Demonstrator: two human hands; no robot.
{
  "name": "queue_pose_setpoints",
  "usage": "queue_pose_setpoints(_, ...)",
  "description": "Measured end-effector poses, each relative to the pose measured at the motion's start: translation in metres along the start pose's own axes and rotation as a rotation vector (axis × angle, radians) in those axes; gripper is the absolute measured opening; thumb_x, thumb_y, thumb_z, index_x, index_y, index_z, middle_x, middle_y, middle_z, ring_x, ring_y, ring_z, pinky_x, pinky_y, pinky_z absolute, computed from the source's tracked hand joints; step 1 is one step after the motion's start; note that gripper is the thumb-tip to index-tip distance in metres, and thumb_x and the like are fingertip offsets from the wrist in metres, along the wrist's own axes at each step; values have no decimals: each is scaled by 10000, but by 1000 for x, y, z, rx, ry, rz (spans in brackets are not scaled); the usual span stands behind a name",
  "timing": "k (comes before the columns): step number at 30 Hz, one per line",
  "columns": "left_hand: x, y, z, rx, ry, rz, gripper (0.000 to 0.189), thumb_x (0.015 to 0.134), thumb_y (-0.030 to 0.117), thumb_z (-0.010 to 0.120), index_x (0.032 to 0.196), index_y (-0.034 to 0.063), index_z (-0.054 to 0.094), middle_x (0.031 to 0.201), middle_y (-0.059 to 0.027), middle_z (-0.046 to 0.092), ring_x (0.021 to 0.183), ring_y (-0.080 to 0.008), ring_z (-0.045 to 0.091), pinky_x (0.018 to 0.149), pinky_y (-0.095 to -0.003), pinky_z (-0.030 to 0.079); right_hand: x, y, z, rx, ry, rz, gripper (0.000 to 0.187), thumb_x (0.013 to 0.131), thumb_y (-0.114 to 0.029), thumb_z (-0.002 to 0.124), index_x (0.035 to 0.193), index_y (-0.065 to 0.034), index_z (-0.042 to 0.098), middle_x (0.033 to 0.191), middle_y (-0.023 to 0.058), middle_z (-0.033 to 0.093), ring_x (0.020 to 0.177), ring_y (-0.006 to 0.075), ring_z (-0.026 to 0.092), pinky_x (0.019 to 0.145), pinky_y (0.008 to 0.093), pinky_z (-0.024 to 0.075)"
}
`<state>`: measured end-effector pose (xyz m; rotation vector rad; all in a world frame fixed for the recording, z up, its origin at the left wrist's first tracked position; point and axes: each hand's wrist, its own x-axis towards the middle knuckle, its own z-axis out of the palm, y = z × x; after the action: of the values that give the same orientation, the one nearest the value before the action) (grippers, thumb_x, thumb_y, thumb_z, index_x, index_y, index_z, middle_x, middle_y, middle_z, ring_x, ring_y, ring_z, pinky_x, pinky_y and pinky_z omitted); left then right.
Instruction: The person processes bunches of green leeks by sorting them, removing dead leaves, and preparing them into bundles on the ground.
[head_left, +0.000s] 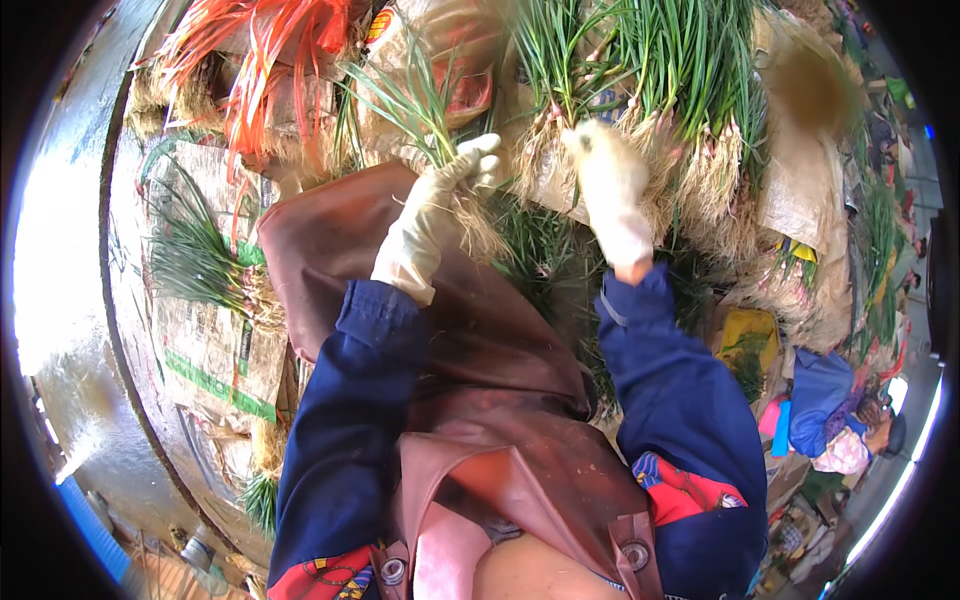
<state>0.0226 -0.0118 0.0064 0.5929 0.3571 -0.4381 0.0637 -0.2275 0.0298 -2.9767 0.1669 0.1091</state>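
My left hand (427, 206), in a pale glove, grips a small bunch of green garlic-like plants (424, 116) above the brown apron (450, 315). Its leaves point away from me, and the pale roots hang below my fingers. My right hand (611, 180), also gloved, is blurred by motion at the root end of a large pile of the same plants (690, 67). Pinkish bulbs and long straw-coloured roots show along the pile's near side. Whether the right fingers hold a plant cannot be made out.
Orange plastic strips (262, 82) lie over rooted bundles at upper left. Another bunch (199, 247) rests on flattened sacking (217, 352) to the left. Loose green leaves (536, 240) lie below the pile. A person in blue (821, 397) is at far right.
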Motion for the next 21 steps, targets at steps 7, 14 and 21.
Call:
queue_pose_setpoints(7,-6,-6,-8,234,32,67,363,886,175,631,1217,39,570,926,-19,656,520,-11,430,440,-146,363,89,1,-2,-727,-41,-323,180,786,-250,639,922,-137,674,865,86,632,759,230,634,619,411,511)
queue_pose_setpoints(14,10,-20,27,422,88,99,366,824,211,708,1149,61,630,1017,-50,659,738,-107,511,636,-260,415,56,15,-35,-418,236,-582,176,771,-257,619,876,-135,691,1103,44,599,1076,229,528,871,395,435)
queue_pose_setpoints(21,33,-36,51,209,23,89,251,815,156,710,1017,29,631,837,-38,647,621,-114,565,557,-259,470,21,-11,-13,-193,198,-614,133,858,-201,544,964,-127,575,769,98,645,704,274,644,626,380,504)
